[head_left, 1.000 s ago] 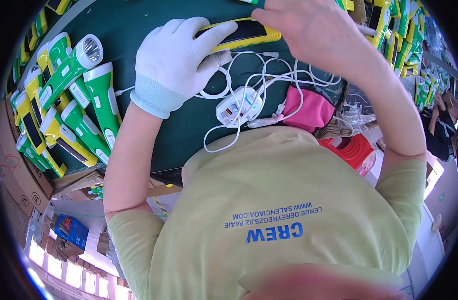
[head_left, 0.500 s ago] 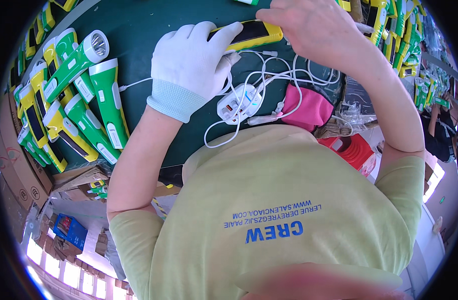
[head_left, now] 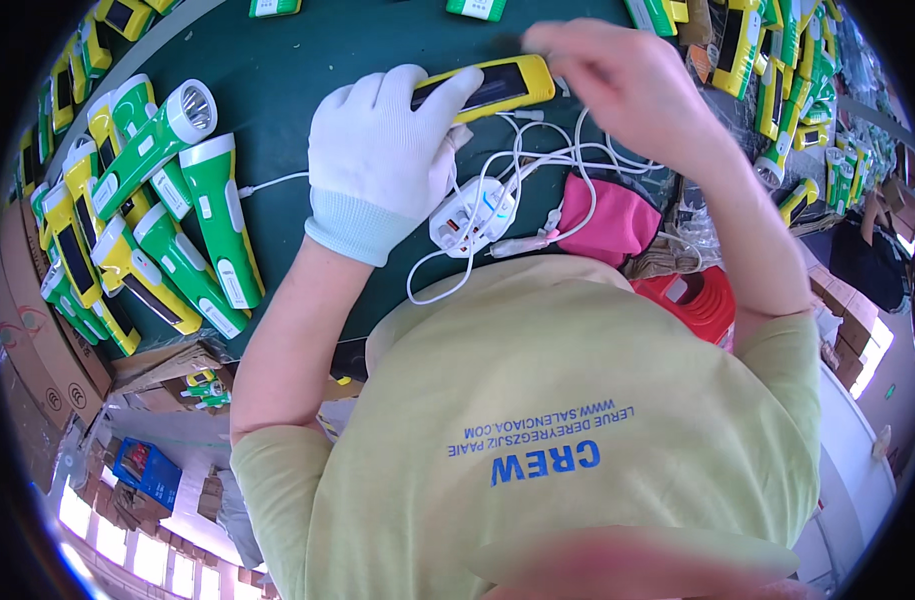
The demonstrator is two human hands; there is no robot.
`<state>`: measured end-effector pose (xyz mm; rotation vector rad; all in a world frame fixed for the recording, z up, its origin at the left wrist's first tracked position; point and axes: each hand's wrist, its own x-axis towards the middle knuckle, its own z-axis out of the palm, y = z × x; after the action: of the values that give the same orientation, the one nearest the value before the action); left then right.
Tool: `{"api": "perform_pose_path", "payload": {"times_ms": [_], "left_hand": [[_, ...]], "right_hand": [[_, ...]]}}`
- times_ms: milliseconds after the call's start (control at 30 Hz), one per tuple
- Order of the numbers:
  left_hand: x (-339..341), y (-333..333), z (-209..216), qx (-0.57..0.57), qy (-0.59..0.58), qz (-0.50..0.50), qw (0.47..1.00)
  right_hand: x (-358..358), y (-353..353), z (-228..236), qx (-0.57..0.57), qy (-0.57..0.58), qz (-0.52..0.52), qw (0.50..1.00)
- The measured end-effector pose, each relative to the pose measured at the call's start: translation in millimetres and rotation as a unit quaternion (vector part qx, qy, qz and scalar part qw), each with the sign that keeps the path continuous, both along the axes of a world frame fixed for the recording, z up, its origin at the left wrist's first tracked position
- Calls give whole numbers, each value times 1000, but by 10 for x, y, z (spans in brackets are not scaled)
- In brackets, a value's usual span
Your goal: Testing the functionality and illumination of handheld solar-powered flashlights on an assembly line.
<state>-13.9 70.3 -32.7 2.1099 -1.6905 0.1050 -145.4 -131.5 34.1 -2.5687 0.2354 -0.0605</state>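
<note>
My left hand point(head_left: 372, 150), in a white knit glove, is closed on a yellow flashlight point(head_left: 522, 82) with a dark panel along its side. The flashlight lies crosswise above the green table, its rear part covered by the glove. My bare right hand point(head_left: 632, 90) is just past the flashlight's right end, apart from it. Its fingers are bent and smeared by motion, so what they hold, if anything, is unclear. Below the hands lie tangled white cables point(head_left: 547, 155) and a white charging block point(head_left: 467, 232) with sockets.
Green and yellow flashlights point(head_left: 217, 220) are piled on the left, one with a cable plugged in. More flashlights point(head_left: 737, 45) heap at the far right. A pink cloth point(head_left: 609, 220) lies beside the cables. A red object point(head_left: 702, 305) stands at the table's near right edge.
My right hand has left the flashlight's end and moved slightly right and down. The left hand still grips the flashlight, which has shifted a little. More flashlights show at the far edge.
</note>
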Motion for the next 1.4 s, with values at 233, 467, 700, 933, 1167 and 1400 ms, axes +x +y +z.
{"api": "perform_pose_path", "payload": {"times_ms": [233,467,700,933,1167,1400], "left_hand": [[-13,-22,83,13,1,-12,1000],[-2,-15,115,-20,44,-38,998],[145,-116,263,-232,94,40,967],[-19,-315,354,-197,901,-53,384],[159,-182,264,-273,913,-50,300],[135,-181,232,-263,926,-142,233]], "right_hand": [[-353,-186,-279,205,-94,-282,932],[-393,-211,-431,-110,-198,-76,971],[-273,329,-221,482,-16,-192,854],[-197,960,-20,603,5,-121,788],[-345,341,-147,307,-96,-194,927],[-115,828,-55,583,28,-97,806]]}}
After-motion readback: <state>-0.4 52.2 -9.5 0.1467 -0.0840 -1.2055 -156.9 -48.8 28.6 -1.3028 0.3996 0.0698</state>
